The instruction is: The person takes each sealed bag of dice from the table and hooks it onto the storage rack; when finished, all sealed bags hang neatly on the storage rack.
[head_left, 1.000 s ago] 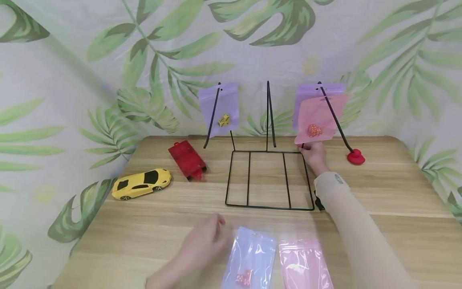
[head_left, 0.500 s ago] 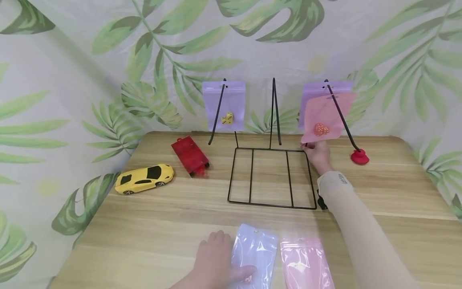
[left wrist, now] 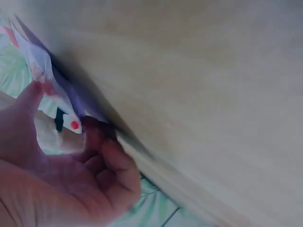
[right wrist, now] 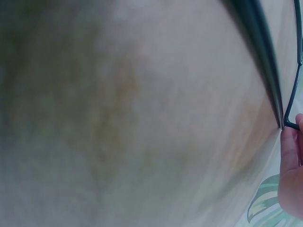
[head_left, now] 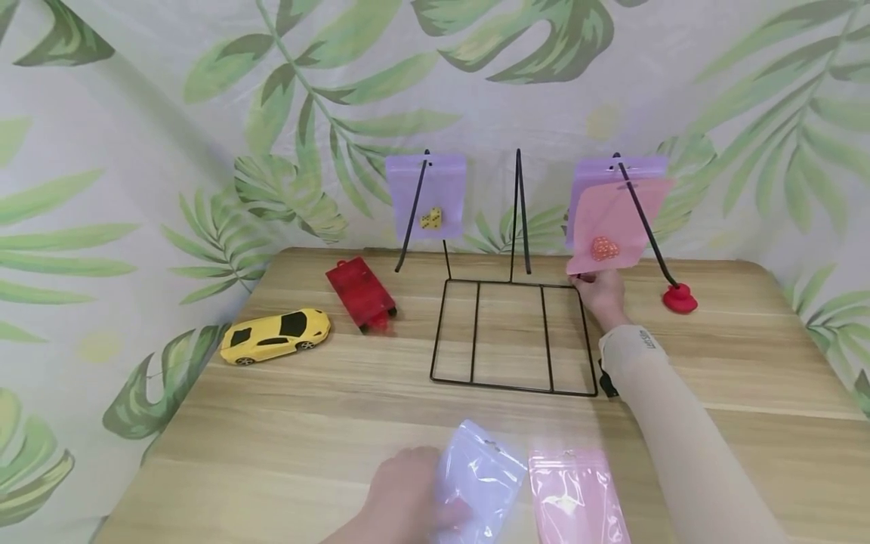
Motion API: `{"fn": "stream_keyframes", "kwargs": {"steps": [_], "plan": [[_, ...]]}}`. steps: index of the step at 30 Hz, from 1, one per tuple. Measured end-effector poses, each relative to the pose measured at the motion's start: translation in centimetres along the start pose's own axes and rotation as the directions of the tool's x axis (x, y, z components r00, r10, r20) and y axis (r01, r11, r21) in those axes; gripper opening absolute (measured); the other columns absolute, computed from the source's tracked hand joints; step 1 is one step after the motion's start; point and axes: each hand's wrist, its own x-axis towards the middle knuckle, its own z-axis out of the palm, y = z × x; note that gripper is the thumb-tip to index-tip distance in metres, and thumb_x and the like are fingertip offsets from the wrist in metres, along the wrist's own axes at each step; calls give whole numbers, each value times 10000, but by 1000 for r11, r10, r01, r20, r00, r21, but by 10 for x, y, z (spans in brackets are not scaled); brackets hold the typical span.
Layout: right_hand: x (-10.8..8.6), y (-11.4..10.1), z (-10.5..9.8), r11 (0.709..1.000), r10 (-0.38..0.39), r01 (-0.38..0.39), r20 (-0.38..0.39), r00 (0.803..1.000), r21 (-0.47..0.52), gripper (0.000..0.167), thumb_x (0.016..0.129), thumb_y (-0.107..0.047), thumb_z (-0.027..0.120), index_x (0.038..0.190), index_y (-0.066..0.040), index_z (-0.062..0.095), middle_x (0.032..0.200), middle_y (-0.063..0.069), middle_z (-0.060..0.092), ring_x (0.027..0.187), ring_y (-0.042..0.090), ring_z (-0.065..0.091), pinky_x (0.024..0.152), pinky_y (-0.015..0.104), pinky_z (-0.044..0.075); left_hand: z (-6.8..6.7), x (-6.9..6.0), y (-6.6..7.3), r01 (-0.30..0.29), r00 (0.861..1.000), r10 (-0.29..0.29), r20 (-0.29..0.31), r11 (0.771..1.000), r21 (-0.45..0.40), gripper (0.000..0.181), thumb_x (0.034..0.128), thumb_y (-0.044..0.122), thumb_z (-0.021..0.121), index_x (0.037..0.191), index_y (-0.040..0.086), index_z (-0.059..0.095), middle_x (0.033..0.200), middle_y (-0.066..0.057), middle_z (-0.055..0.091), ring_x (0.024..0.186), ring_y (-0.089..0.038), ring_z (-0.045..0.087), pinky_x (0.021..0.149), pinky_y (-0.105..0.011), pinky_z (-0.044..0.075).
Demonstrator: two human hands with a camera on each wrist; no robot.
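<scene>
Got blue bag (head_left: 485, 477) pinched in left hand (head_left: 402, 491), just right of my palm, long axis slanting away rightward. My right hand (head_left: 602, 296) farther off, gripping rack (head_left: 475, 332).

Pale-blue zip bag (head_left: 485, 472) — glossy, pinched, its hole end toward one o'clock — at six o'clock from the upright black wire rack (head_left: 512, 282).

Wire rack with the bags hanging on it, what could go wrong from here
The right hand holds the rear corner of the wire rack; a tug there might shift it. That hand appears just below the hanging pink bag and could bump it. The left hand pinches the glossy blue zip bag, which may slip.
</scene>
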Motion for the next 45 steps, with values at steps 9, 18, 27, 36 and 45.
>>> {"fn": "stream_keyframes", "kwargs": {"steps": [9, 18, 27, 36, 45], "plan": [[1, 1, 0, 996, -51, 49, -18, 999, -72, 157, 887, -59, 670, 959, 80, 687, 963, 291, 702, 892, 363, 644, 850, 437, 506, -33, -6, -24, 122, 992, -93, 90, 899, -420, 495, 719, 278, 824, 1107, 73, 596, 877, -38, 688, 766, -163, 622, 626, -332, 532], [-1, -1, -1, 1000, -10, 10, 9, 1000, -3, 248, 893, -19, 659, 1120, 67, 612, 1110, 313, 656, 1024, 407, 633, 952, 478, 521, -105, 4, -18, 79, 972, -228, -53, 533, -843, 409, 843, 225, 771, 1189, 66, 622, 1162, -112, 705, 1050, -204, 674, 892, -369, 578], [-1, -2, -1, 999, -16, 16, 8, 1000, -35, 186, 899, -37, 655, 1049, 65, 694, 1077, 290, 695, 1001, 390, 662, 925, 472, 529, -136, 31, -9, -50, 964, -217, -157, 429, -902, 367, 917, 133, 683, 1241, 44, 537, 1226, -135, 655, 1039, -95, 658, 916, -255, 544], [-1, -3, 0, 1000, -9, 9, 4, 1000, 3, 226, 895, -12, 656, 1105, 66, 626, 1104, 303, 666, 1015, 390, 642, 941, 462, 528, -136, 50, -10, -91, 964, -200, -175, 367, -926, 347, 919, 67, 661, 1232, 14, 522, 1093, -32, 666, 977, -89, 665, 883, -247, 565], [1, -3, 0, 999, 11, -10, 13, 1000, -43, 196, 903, -54, 659, 1063, 57, 679, 1096, 285, 689, 1029, 386, 661, 951, 462, 527, -134, 59, -16, -78, 966, -204, -157, 351, -933, 331, 930, 85, 650, 1226, 23, 515, 1076, 19, 659, 989, -91, 658, 889, -252, 562]]}}
